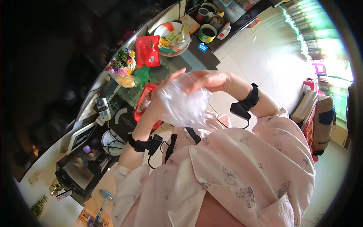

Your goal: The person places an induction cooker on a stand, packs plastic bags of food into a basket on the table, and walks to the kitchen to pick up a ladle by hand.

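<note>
Watching remotely through the head camera, I take clock directions from the bag in the hands; nearest, at six o'clock, is the wearer's pale pink buttoned shirt (227,166) printed with small grey line drawings. Black wrist straps carrying small box-shaped devices sit at half past seven (145,143) and three o'clock (245,104). Just above the middle of my view, raised in front of the body, is a crumpled, translucent white plastic bag (185,104). The left hand (159,104) supports it at nine o'clock; one finger points up past it, but the rest are hidden, so I cannot tell how firmly they close. The right hand (207,80), between one and two, curls its fingers over the bag's top edge, pressed into the film. I judge the bag very light, limp and a little slippery, easily torn by a hard pull; I would pinch several gathered folds at the upper edge rather than a single layer. I cannot make out any contents. Beyond, at nine o'clock, stands a red latticed plastic basket (140,104). A shiny red packet (148,51) lies at eleven, colourful flowers (123,64) at ten, and a round, orange-patterned white plate (161,29) just before twelve. Farther off, at three, is a pinkish-red plastic stool (311,83).
</note>
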Tool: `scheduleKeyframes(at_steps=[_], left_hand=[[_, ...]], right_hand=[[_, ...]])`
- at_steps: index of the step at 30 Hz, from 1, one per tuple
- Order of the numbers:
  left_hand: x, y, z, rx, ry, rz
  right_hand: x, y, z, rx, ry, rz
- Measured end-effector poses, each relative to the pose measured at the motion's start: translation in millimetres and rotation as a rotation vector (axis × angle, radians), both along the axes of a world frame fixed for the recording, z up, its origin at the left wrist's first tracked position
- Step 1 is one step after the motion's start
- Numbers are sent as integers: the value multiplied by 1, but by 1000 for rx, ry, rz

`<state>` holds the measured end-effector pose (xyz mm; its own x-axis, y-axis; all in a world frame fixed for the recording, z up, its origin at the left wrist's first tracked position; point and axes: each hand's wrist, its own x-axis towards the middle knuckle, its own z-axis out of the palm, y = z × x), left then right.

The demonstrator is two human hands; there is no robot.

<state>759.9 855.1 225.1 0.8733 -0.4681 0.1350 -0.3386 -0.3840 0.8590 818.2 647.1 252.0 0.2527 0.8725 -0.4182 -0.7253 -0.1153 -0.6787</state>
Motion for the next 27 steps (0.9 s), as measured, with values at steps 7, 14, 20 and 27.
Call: scheduleKeyframes(at_steps=[7,14,20,27], left_hand=[[-14,47,32,-1091,918,584],[-33,58,109,-1237,806,469],[-58,85,144,-1409,712,422],[-67,93,166,-1862,520,252]], right_hand=[[0,-21,4,6,-115,-319],[-73,77,35,340,-183,-379],[-82,91,75,403,-155,-412],[-89,93,96,447,-210,-225]])
